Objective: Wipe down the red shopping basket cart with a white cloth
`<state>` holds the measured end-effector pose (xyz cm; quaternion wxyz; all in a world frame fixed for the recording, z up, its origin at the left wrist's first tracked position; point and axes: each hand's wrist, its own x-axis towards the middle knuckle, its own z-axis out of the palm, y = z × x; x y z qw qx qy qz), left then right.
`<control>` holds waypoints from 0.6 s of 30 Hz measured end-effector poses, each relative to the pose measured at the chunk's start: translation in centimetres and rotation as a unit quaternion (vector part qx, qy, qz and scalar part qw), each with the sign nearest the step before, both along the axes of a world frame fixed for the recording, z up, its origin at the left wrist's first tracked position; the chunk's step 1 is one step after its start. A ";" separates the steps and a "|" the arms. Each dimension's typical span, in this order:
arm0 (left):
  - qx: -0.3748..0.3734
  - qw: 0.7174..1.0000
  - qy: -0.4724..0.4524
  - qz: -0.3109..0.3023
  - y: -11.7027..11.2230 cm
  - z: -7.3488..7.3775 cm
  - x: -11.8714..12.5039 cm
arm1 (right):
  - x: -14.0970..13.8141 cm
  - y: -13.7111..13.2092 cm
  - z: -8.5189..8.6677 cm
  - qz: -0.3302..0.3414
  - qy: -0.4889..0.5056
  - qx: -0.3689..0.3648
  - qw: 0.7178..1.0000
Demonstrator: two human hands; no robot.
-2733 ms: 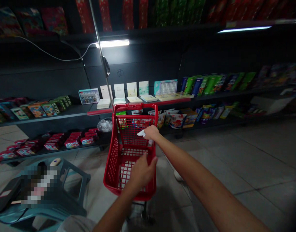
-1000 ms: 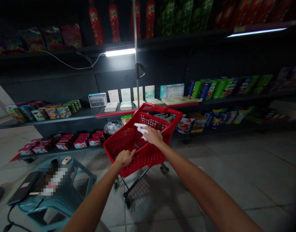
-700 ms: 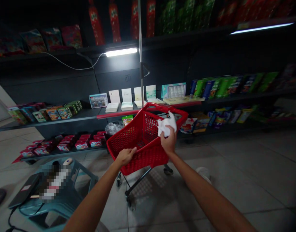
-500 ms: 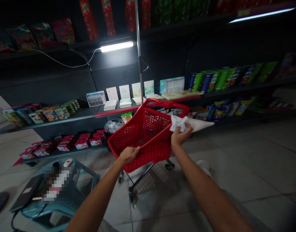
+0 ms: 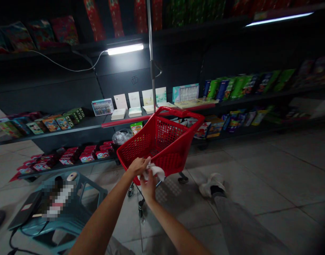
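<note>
A red plastic shopping cart [image 5: 170,161] stands in front of me, its perforated basket tilted in my view. My left hand [image 5: 138,166] is closed over the near rim of the basket, at its front left corner. Right beside it, my right hand [image 5: 149,184] grips a crumpled white cloth [image 5: 157,170] against the outer side of the basket, just below the rim. Part of the cloth hangs out to the right of my fingers, and some of it is hidden by both hands. The cart's handle [image 5: 178,112] is at the far side, away from my hands.
A blue-grey plastic stool [image 5: 92,187] at the lower left carries a black device [image 5: 25,209] and a blurred-out patch. Dark shelves with boxes, books [image 5: 135,112] and snack bags [image 5: 239,88] run behind the cart. A metal pole [image 5: 151,63] rises before them. My shoe [image 5: 212,184] is at right.
My right hand has brought the white cloth from the cart's right rear side down and left, next to my left hand. My left hand still rests on the rim. My shoe has come into fuller view.
</note>
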<state>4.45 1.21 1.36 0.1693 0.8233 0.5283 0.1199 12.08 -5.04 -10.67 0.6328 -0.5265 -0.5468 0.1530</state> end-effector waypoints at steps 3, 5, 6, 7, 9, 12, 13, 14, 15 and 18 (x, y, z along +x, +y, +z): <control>-0.005 1.000 -0.002 0.000 -0.1 0.0 -0.4 | 0.4 -0.5 -1.3 0.033 -0.071 -0.003 0.997; -0.008 1.000 -0.009 -0.001 -0.1 0.0 -0.6 | 3.2 0.5 -1.5 0.086 -0.176 0.011 0.981; -0.009 1.000 -0.013 -0.002 -0.2 0.0 -0.6 | 5.2 1.3 -1.3 0.111 -0.233 0.023 0.966; -0.010 1.000 -0.017 -0.002 -0.2 0.0 -0.6 | 7.5 2.4 -0.9 0.138 -0.296 0.038 0.945; -0.008 1.000 -0.024 -0.003 -0.4 0.2 -0.6 | 12.5 4.8 0.4 0.148 -0.327 0.045 0.932; 0.000 1.000 -0.028 -0.008 -0.7 0.6 -0.5 | 19.5 8.6 2.7 0.028 -0.285 -0.009 0.958; 0.003 1.000 -0.028 -0.009 -0.8 0.7 -0.4 | 21.3 9.7 3.4 -0.027 -0.243 -0.024 0.969; 0.006 1.000 -0.028 -0.010 -0.8 0.8 -0.3 | 22.6 10.6 4.0 -0.072 -0.196 -0.031 0.977; 0.008 1.000 -0.028 -0.011 -0.9 0.9 -0.2 | 23.4 11.4 4.3 -0.103 -0.149 -0.037 0.983; 0.012 1.000 -0.027 -0.008 -0.9 0.9 -0.1 | 22.6 11.9 4.3 -0.125 -0.019 -0.063 0.990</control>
